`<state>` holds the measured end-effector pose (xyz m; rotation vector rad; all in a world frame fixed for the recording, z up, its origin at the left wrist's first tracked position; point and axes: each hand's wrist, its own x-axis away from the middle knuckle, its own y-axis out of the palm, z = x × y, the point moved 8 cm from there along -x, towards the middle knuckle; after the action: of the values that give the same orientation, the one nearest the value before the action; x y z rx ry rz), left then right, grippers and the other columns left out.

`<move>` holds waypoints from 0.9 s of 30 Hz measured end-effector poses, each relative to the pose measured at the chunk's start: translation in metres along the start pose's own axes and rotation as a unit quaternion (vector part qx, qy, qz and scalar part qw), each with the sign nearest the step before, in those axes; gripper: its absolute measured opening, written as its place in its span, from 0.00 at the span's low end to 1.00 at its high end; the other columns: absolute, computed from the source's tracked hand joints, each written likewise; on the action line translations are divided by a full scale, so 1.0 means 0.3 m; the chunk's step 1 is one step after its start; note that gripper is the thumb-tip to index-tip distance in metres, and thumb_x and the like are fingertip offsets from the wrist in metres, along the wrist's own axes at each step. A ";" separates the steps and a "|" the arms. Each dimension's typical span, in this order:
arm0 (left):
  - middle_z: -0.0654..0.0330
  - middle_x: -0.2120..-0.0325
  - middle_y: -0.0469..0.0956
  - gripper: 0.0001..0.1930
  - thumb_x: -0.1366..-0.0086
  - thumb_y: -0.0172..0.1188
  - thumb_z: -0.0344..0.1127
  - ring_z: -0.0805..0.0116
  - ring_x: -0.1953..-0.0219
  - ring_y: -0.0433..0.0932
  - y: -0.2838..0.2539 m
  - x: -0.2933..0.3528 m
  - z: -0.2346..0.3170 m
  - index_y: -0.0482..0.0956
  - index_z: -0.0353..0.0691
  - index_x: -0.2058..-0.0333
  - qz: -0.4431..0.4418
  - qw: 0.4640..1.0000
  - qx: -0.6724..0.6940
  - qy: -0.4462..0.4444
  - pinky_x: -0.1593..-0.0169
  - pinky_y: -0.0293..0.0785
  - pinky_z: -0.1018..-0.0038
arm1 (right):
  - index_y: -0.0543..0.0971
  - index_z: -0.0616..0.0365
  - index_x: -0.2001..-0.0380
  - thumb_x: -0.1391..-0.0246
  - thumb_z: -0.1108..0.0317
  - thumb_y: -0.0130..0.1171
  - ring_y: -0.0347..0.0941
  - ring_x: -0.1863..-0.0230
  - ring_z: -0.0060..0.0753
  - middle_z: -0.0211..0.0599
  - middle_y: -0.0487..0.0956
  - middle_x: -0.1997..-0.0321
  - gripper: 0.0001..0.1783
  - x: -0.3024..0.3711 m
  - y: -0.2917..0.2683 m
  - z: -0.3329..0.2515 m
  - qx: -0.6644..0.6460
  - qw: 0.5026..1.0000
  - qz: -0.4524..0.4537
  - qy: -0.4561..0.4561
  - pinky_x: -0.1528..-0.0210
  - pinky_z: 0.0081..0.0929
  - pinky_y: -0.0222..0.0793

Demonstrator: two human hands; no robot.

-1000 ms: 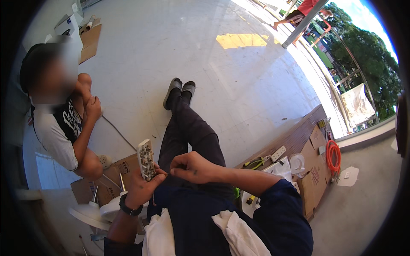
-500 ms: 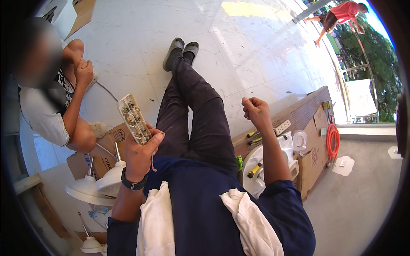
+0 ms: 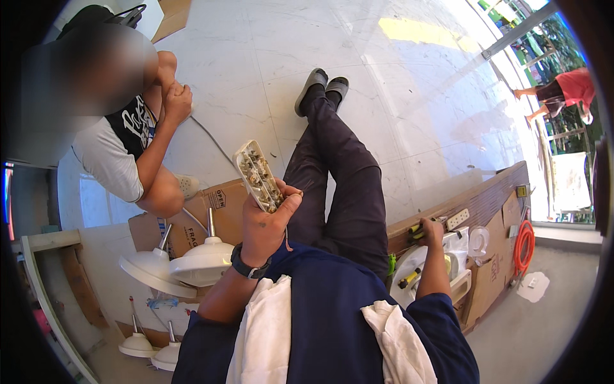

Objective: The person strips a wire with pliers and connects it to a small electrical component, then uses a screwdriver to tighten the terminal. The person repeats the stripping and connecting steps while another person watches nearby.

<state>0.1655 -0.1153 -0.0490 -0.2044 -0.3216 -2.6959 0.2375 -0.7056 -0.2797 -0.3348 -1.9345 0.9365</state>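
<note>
My left hand [image 3: 267,224] holds up an opened white power strip [image 3: 257,175], its metal contacts showing, above my left thigh. A dark watch sits on that wrist. My right hand [image 3: 430,232] reaches down to the right into an open cardboard box [image 3: 495,211] and closes on a yellow-and-black handled tool [image 3: 416,229]. Another yellow-handled tool [image 3: 409,278] lies lower in the box beside a white bucket-like container [image 3: 419,262]. I sit on the floor with my legs stretched out and ankles crossed.
Another person [image 3: 121,128] crouches at my left holding a grey cable [image 3: 214,144]. White dome lamp fittings [image 3: 192,259] lie on flattened cardboard [image 3: 185,217] at my left. An orange hose coil [image 3: 523,246] and a white socket strip [image 3: 458,219] sit by the box.
My right hand has dropped from chest height down into the box at my right. My left hand has stayed raised with the power strip. The view has tilted slightly.
</note>
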 end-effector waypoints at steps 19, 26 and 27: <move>0.61 0.64 0.84 0.14 0.33 0.68 0.20 0.80 0.66 0.80 -0.096 0.094 0.123 0.75 0.37 0.53 0.154 0.972 -0.115 0.137 0.63 0.78 0.79 | 0.75 0.61 0.31 0.45 0.81 0.64 0.74 0.37 0.26 0.34 0.78 0.35 0.36 1.294 0.443 -0.691 -0.085 0.696 -0.649 -0.296 0.32 0.29 0.67; 0.61 0.64 0.84 0.13 0.32 0.68 0.21 0.80 0.67 0.80 -0.121 0.112 0.099 0.75 0.36 0.53 0.149 0.971 -0.135 0.131 0.63 0.78 0.80 | 0.76 0.63 0.34 0.45 0.76 0.66 0.70 0.27 0.47 0.48 0.72 0.28 0.33 1.392 0.462 -0.761 -0.038 0.642 -0.548 -0.535 0.26 0.40 0.63; 0.62 0.65 0.84 0.13 0.33 0.69 0.21 0.80 0.68 0.80 -0.123 0.110 0.095 0.75 0.36 0.54 0.151 0.970 -0.140 0.132 0.64 0.78 0.79 | 0.77 0.63 0.34 0.45 0.75 0.66 0.71 0.28 0.48 0.48 0.73 0.29 0.33 1.396 0.463 -0.766 -0.038 0.641 -0.538 -0.547 0.27 0.39 0.64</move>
<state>0.1228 -0.0880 -0.0225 0.0261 0.1606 -2.4139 0.1877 -0.2652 -0.0540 1.5890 -2.5505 0.1167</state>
